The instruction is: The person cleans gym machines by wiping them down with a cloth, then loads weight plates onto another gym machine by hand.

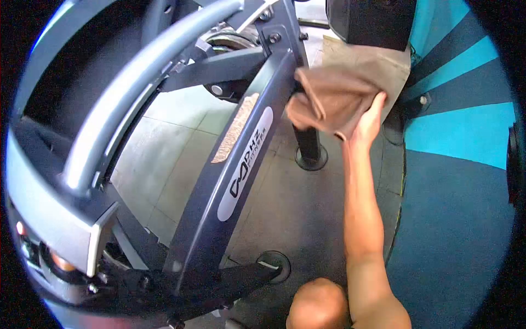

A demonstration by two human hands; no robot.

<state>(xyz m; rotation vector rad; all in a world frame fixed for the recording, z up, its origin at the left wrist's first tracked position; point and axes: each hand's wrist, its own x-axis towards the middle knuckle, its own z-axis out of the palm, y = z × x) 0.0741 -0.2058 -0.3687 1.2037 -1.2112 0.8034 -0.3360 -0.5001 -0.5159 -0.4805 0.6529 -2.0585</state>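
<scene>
My right hand reaches up from the lower right and grips a brown cloth by its right side. The cloth hangs in folds, slightly blurred, beside the dark upright of a gym machine. Whether it touches the frame I cannot tell. A slanted beam of the machine carries a "DHZ Fitness" label and a worn, tan patch. My left hand is out of view.
A curved silver tube and a black wheel-like part fill the left. Round feet stand on the tiled floor. At right is a blue and dark striped surface. A rounded bare body part, perhaps a knee, shows at the bottom.
</scene>
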